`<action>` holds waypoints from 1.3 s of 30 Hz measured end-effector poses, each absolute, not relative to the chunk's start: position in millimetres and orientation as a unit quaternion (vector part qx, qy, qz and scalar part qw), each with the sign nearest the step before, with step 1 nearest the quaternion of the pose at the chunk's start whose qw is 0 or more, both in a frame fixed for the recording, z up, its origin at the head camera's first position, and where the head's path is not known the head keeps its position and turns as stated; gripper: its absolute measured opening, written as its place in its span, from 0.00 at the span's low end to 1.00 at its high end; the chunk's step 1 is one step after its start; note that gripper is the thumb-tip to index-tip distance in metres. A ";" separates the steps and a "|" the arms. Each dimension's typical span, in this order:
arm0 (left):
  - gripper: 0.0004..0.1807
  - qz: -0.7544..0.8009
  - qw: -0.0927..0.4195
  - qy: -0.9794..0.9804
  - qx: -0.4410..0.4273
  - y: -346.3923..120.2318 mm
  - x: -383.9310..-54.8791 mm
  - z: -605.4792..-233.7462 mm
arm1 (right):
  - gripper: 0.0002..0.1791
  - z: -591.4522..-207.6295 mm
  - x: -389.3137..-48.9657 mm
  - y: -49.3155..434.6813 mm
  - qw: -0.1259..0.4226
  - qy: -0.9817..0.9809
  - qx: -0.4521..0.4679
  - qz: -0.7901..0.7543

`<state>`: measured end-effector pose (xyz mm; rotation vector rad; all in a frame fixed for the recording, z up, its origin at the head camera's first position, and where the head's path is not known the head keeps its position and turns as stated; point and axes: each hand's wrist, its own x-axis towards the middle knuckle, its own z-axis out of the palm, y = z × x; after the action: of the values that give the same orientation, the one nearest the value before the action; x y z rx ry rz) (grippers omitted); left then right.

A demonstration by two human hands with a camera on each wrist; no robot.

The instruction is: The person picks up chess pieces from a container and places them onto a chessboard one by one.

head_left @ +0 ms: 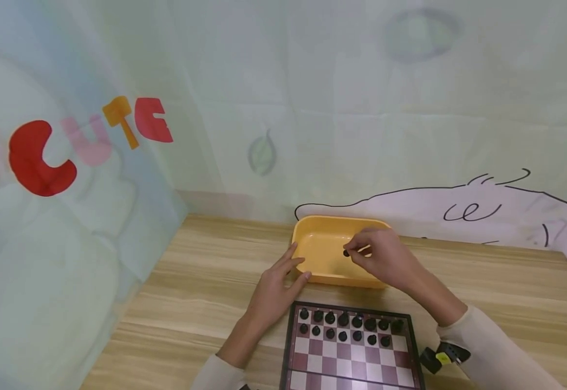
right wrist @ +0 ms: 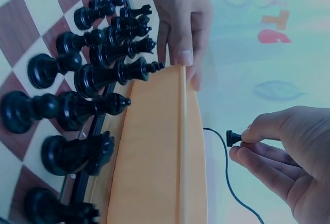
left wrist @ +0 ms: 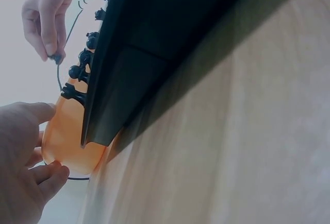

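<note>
Over the yellow plastic tub (head_left: 319,279), my right hand (head_left: 385,257) pinches a small black chess pawn (right wrist: 233,138) between thumb and fingertips, base outward and head hidden by the fingers. My left hand (head_left: 275,292) holds the tub's near left corner, thumb at the front rim and fingers along the left side. Just in front of the tub lies a chessboard (head_left: 351,368) with dark red and white squares. Two rows of black chess pieces (head_left: 344,318) stand at its far end, and the square at the right end of the front row is bare.
The wood-grain table (head_left: 166,309) extends left and right of the board. Behind the tub hangs a printed cloth (head_left: 225,135), with another side of it at the left. A black strap device with a yellow tag (head_left: 443,357) sits at my right wrist, beside the board.
</note>
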<state>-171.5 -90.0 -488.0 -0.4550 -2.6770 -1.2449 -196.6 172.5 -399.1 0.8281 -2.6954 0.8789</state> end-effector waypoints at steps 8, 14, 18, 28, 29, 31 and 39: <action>0.26 -0.420 0.081 -0.891 -0.155 -90.4 -170.7 -487.9 | 0.08 -398.7 -177.4 187.4 0.097 -0.909 0.263 0.308; 0.25 -0.417 0.082 -0.892 -0.154 -90.1 -169.5 -488.4 | 0.09 -399.4 -161.6 194.3 0.114 -0.908 0.262 0.306; 0.25 -0.418 0.084 -0.891 -0.155 -89.7 -169.6 -489.1 | 0.12 -398.1 -150.2 197.8 0.128 -0.906 0.267 0.303; 0.25 -0.427 0.085 -0.887 -0.156 -90.4 -169.0 -488.9 | 0.16 -398.0 -134.7 204.4 0.175 -0.884 0.313 0.299; 0.25 -0.427 0.085 -0.886 -0.156 -90.4 -169.0 -489.1 | 0.16 -398.4 -132.6 204.8 0.176 -0.884 0.315 0.298; 0.25 -0.427 0.084 -0.887 -0.156 -90.3 -168.9 -489.6 | 0.16 -399.5 -127.3 206.1 0.174 -0.885 0.314 0.296; 0.25 -0.424 0.089 -0.887 -0.159 -90.6 -170.8 -490.3 | 0.20 -408.0 -106.8 214.7 0.175 -0.893 0.303 0.281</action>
<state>-170.8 -90.6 -490.3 -0.4742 -2.6390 -1.2621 -106.8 214.7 -408.0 0.8597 -2.5310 0.7975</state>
